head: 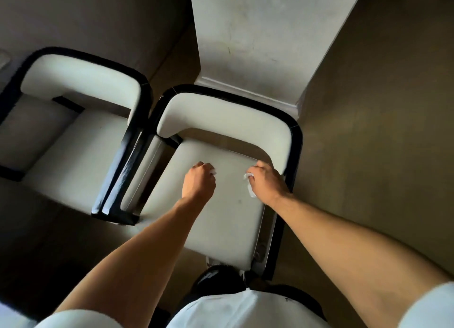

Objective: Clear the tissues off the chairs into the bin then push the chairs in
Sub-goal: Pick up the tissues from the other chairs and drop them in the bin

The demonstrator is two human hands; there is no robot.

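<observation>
White chair seat (221, 212) fills mid-frame. Left hand (199, 180) clutches a tissue (213, 172) (peeking out rightward). Right hand (266, 180) grips another tissue (249, 183), trailing at its left edge.

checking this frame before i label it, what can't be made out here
- Head view: most of each tissue, the one in the left hand and the one in the right hand, is hidden by curled fingers; only white scraps show.
- Bin: not in the frame at all.
- Left chair: blurred and dim, its left side cut by the frame edge, so small tissues there can't be ruled out.
- Right chair: front edge hidden by the person's body.
</observation>
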